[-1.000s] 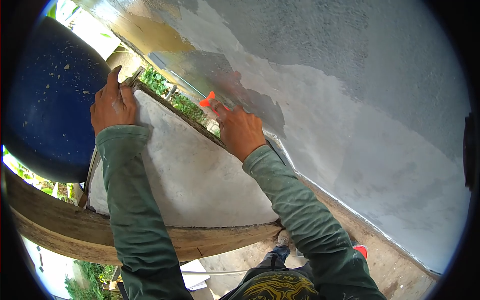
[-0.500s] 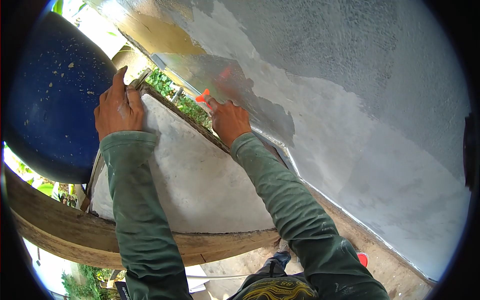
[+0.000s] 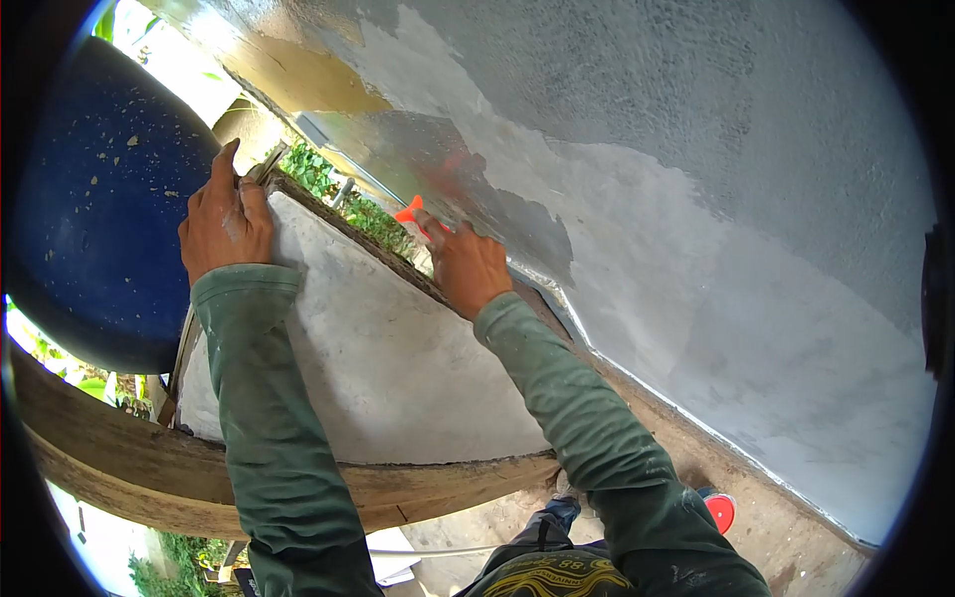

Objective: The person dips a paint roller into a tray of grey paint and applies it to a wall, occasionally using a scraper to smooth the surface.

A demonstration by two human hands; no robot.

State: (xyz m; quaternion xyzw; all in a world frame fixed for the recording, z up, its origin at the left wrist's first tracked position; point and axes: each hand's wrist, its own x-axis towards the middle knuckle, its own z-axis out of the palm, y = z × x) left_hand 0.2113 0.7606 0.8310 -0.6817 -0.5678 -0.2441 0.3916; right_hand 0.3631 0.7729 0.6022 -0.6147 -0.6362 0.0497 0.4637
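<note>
One right hand [image 3: 468,264] gripped an orange handle [image 3: 410,210]. Apart, the left hand [image 3: 227,221] spread over a slab [image 3: 388,368]. Below both, a shirt [image 3: 557,577] read "88".

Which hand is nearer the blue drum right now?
Left. The left hand overlaps the edge of the blue drum in view, though contact is unclear. The right hand is farther off, beside the wall, holding the orange handle.

Yellow print on dark shirt [image 3: 552,579], lower edge of view: "88" legible, following letters apparently "Sp", uncertain. Smaller capitals on the same print read partly, about "NIVERS"; remaining characters too small or cut off.
</note>
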